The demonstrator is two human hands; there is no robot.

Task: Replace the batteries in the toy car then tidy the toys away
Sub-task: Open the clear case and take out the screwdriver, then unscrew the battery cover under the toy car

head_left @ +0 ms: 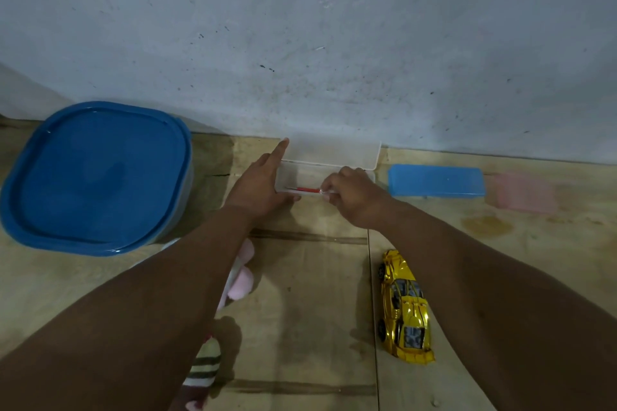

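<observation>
The right hand (350, 197) pinches a red screwdriver (309, 190) inside the clear case (334, 153); the left hand (263, 183), fingers straight, steadies the case; the gold toy car (405, 307) lies nearer, right.

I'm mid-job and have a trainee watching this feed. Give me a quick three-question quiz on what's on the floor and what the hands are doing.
1. True or false: the clear case by the wall has its lid open.
2. Which hand pinches the red tool in that case? A) left hand B) right hand
3. Fill in: the gold toy car lies on the floor beside the person's ____ forearm.

Key: 1 true; 2 B, while the left hand's straight fingers steady the case's left end; 3 right. The blue tub is lidded, and the blue case is closed.
</observation>
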